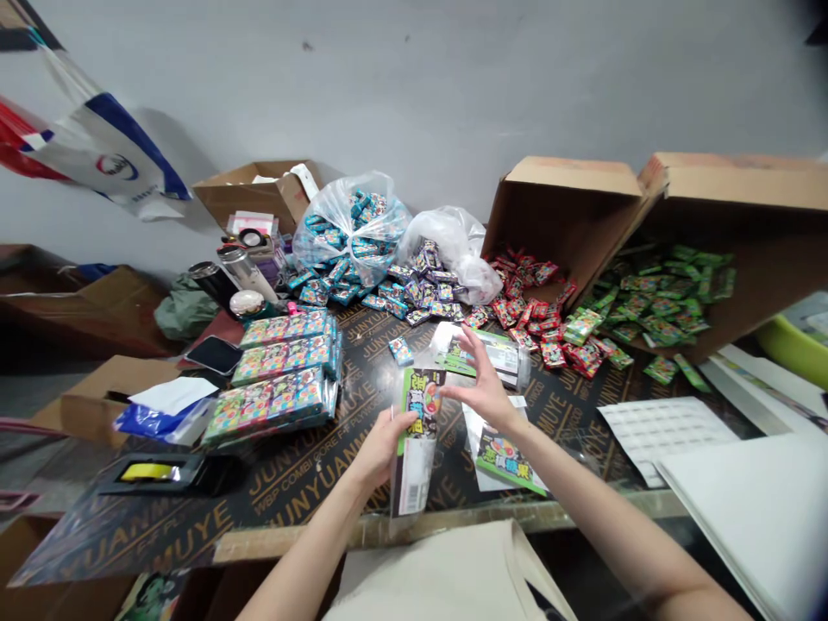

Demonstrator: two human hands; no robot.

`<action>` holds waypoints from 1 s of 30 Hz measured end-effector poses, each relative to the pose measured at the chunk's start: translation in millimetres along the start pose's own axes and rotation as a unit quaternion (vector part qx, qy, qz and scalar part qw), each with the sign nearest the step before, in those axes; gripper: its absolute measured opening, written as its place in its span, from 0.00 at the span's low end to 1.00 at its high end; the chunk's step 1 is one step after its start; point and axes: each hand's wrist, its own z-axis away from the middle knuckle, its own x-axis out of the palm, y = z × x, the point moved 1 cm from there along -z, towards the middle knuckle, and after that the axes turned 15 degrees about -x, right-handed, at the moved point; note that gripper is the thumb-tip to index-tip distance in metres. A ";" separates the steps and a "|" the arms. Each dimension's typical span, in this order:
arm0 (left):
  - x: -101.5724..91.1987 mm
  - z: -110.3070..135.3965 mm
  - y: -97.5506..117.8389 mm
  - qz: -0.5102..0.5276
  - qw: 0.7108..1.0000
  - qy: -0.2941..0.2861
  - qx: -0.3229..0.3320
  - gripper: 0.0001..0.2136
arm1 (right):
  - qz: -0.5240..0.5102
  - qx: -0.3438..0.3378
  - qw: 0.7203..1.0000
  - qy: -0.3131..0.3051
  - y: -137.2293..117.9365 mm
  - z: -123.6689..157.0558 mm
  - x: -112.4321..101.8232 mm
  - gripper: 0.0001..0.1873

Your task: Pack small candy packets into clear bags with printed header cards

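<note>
My left hand (381,444) grips the side of a clear plastic bag with a green printed card (417,431), held upright over the dark table (304,470). My right hand (482,384) has its fingers spread, thumb and fingertips touching the bag's upper right edge. More printed bags (501,453) lie flat just right of my hands, and others (492,352) lie behind them. A single blue candy pack (401,351) lies beyond the held bag.
Stacks of filled packs (285,379) sit at left. Behind are a plastic bag of blue candies (353,233), a dark candy pile (420,289), tipped cardboard boxes spilling red candies (527,310) and green candies (653,306). A tape dispenser (161,473) is front left, white sheets (660,427) at right.
</note>
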 end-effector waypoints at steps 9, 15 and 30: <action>-15.9 -15.6 -3.2 -0.188 0.965 0.142 0.117 0.17 | -0.230 0.169 0.958 -0.025 14.5 19.7 12.1 0.20; -21.3 -23.2 -12.2 -0.117 0.986 0.097 0.067 0.16 | -0.281 0.251 0.908 -0.183 31.9 58.9 18.3 0.25; 36.4 -23.5 -22.0 0.172 0.975 0.098 0.096 0.22 | -0.187 0.178 0.921 0.290 12.1 23.8 40.2 0.21</action>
